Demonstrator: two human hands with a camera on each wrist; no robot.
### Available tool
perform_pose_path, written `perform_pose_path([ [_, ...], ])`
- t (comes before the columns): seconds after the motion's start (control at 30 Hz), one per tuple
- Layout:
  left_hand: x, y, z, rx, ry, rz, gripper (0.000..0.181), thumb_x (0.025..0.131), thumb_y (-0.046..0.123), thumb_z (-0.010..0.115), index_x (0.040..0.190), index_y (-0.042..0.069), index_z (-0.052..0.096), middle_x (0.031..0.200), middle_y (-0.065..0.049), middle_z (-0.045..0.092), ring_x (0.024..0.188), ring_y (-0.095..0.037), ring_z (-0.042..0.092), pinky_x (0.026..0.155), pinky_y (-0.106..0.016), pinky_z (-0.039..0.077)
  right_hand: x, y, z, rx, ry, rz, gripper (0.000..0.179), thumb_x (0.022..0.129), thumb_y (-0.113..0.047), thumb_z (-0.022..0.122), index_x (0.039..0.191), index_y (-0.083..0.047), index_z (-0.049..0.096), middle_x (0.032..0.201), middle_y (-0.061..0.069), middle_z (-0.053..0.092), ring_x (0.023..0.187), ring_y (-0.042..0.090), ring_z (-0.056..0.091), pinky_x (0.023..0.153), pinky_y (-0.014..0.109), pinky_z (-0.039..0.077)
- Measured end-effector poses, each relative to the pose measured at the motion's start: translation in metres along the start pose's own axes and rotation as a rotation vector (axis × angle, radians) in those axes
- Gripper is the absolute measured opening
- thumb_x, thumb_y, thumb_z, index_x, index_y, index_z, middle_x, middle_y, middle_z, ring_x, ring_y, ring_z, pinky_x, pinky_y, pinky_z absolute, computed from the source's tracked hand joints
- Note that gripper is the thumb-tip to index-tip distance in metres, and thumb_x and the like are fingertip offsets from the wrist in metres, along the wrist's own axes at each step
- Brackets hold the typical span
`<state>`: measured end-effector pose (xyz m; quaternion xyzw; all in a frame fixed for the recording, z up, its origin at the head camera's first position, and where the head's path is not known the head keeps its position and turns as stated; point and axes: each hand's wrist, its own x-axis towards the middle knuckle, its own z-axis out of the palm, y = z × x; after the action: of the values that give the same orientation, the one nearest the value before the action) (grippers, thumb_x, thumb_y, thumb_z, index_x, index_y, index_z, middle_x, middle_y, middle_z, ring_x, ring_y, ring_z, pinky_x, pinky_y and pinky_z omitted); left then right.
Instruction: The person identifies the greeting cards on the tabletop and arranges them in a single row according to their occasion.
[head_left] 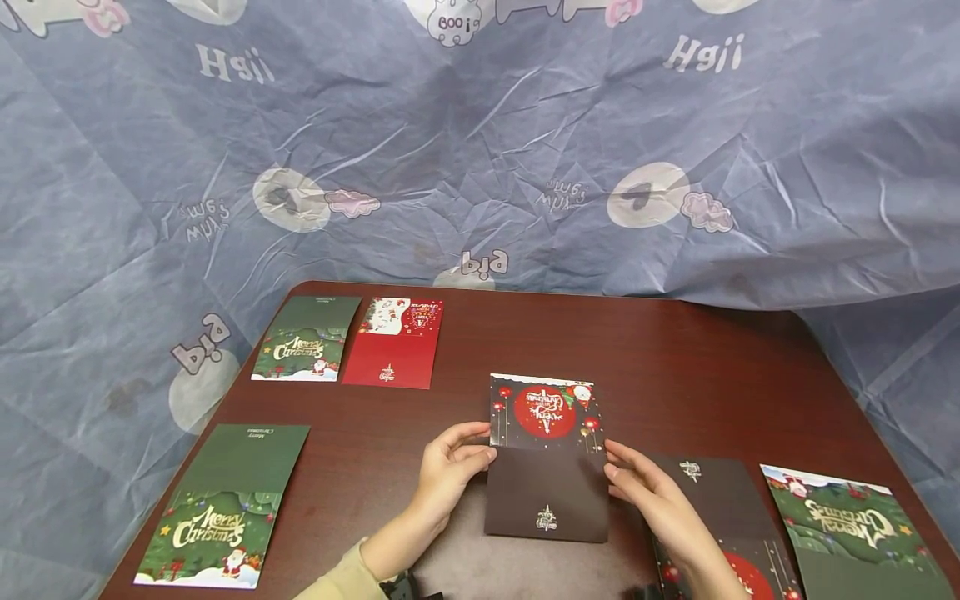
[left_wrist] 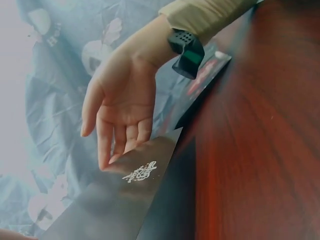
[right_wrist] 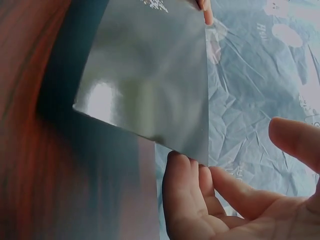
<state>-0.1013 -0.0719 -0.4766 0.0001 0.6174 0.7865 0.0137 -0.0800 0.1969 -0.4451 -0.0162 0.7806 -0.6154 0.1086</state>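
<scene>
An unfolded dark Christmas card (head_left: 546, 479) is held over the table in the head view. One half carries a red circle with upside-down lettering; the other is plain with a small white print. My left hand (head_left: 442, 475) pinches its left edge, thumb overlapping the face near the fold. At the opposite edge is my right hand (head_left: 656, 496), its fingertips touching the card. In the right wrist view the right thumb (right_wrist: 295, 140) stands away from the card (right_wrist: 145, 75), and the fingers lie nearly straight against its edge.
Left on the brown table (head_left: 600, 333) lie two green cards (head_left: 307, 337) (head_left: 221, 508) and a red card (head_left: 393, 350). At right, another dark card (head_left: 712, 500) lies partly under the right forearm, beside a green card (head_left: 855, 525). A printed blue cloth (head_left: 480, 167) hangs behind.
</scene>
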Motion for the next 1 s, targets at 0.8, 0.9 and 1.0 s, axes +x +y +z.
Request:
perform_pose_path([
  [0.8, 0.036, -0.004, -0.005, 0.010, 0.141, 0.054, 0.028, 0.079, -0.010, 0.065, 0.107, -0.010, 0.063, 0.102, -0.018, 0.066, 0.075, -0.008, 0.062, 0.066, -0.023, 0.051, 0.039, -0.014, 0.005, 0.074, -0.024, 0.036, 0.053, 0.096, -0.023, 0.054, 0.138, 0.005, 0.038, 0.141, 0.024, 0.037, 0.125, 0.034, 0.043, 0.096, 0.040, 0.043],
  [0.9, 0.038, -0.005, -0.007, 0.021, 0.152, 0.056, 0.027, 0.079, -0.010, 0.065, 0.107, -0.010, 0.064, 0.101, -0.019, 0.066, 0.073, -0.007, 0.062, 0.064, -0.021, 0.050, 0.041, -0.013, 0.006, 0.072, -0.015, 0.042, 0.053, 0.095, -0.022, 0.055, 0.139, 0.005, 0.038, 0.141, 0.025, 0.037, 0.124, 0.035, 0.044, 0.096, 0.041, 0.044],
  [1.0, 0.041, -0.006, -0.009, 0.032, 0.159, 0.065, 0.027, 0.079, -0.009, 0.066, 0.106, -0.010, 0.064, 0.101, -0.020, 0.066, 0.073, -0.007, 0.061, 0.063, -0.021, 0.049, 0.045, -0.013, 0.007, 0.061, -0.014, 0.042, 0.055, 0.095, -0.023, 0.055, 0.139, 0.004, 0.037, 0.140, 0.025, 0.038, 0.123, 0.035, 0.044, 0.096, 0.042, 0.043],
])
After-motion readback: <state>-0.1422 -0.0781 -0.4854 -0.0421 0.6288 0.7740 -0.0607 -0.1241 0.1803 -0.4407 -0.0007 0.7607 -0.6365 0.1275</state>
